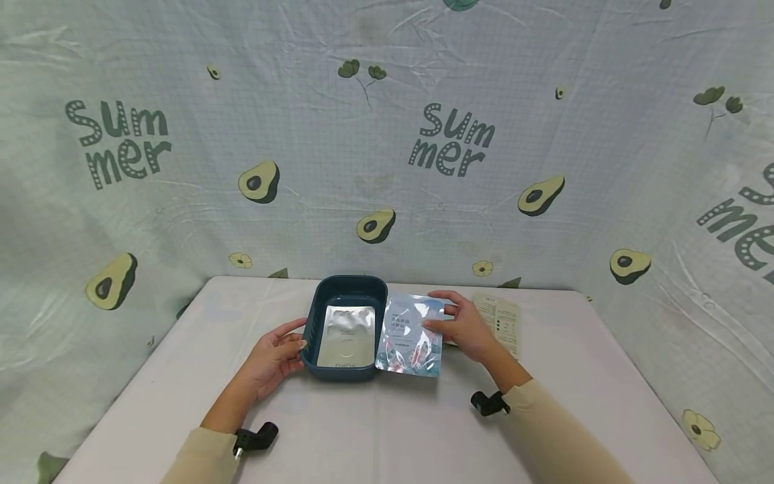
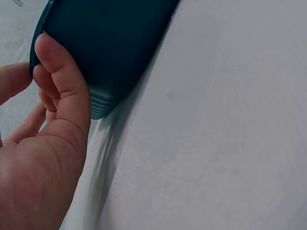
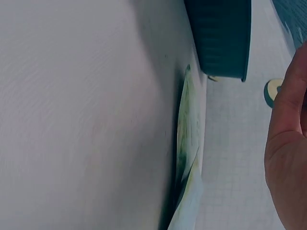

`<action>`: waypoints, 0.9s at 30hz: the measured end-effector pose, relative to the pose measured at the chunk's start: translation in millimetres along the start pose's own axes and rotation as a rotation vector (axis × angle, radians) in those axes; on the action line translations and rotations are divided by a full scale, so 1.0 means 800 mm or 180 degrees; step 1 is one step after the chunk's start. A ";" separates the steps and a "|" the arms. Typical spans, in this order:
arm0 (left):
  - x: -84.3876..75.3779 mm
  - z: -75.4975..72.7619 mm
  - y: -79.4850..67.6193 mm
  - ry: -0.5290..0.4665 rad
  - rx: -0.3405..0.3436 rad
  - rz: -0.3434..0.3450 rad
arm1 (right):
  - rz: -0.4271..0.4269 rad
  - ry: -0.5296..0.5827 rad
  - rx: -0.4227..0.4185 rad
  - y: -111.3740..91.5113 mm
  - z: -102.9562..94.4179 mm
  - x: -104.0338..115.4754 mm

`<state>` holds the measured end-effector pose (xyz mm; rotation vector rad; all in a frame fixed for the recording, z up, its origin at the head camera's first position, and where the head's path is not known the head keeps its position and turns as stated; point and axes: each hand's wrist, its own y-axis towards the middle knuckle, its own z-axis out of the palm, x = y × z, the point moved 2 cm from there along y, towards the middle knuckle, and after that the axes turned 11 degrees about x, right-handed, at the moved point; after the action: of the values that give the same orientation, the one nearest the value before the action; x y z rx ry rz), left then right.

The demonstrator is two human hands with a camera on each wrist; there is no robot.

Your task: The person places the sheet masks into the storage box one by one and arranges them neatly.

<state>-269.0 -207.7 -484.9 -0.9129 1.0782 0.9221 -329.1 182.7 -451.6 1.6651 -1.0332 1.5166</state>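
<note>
A dark teal plastic basket (image 1: 341, 374) stands toward the back of the table, with a silver-gold foil packet (image 1: 347, 336) lying flat inside. At its left side my left hand (image 1: 275, 359) holds the rim; the left wrist view shows the thumb and fingers on either side of the basket's edge (image 2: 103, 52). Between thumb and fingers, my right hand (image 1: 465, 329) pinches a light-blue sheet-mask packet (image 1: 410, 336) by its right side. This packet is raised just right of the basket and overlaps its right rim in the head view.
Behind my right hand, a beige-green printed packet (image 1: 500, 323) lies on the table; the right wrist view shows green packets (image 3: 187, 139) overlapping there. White cloth covers the table (image 1: 375, 437). A curtain with avocado prints (image 1: 338, 148) hangs behind it.
</note>
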 end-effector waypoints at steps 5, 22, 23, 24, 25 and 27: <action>0.001 0.000 0.001 -0.0037 -0.0007 -0.0006 | -0.0013 -0.0003 -0.0041 0.010 0.010 0.000; 0.000 0.000 0.002 -0.0044 0.0015 0.0000 | -0.0085 -0.0091 -0.0049 0.046 0.050 0.006; 0.000 0.000 0.002 -0.0044 0.0016 0.0001 | -0.0087 -0.0091 -0.0046 0.048 0.052 0.006; 0.000 0.000 0.002 -0.0046 0.0011 0.0004 | -0.0094 -0.0106 -0.0044 0.050 0.054 0.006; 0.000 -0.001 0.002 -0.0039 0.0021 0.0002 | -0.0105 -0.0114 -0.0041 0.053 0.056 0.006; 0.000 -0.001 0.002 -0.0022 0.0032 0.0001 | -0.0120 -0.0118 -0.0032 0.057 0.060 0.007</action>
<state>-270.4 -207.8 -484.9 -0.9009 1.0761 0.9188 -345.9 118.4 -453.4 1.7024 -1.0216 1.4590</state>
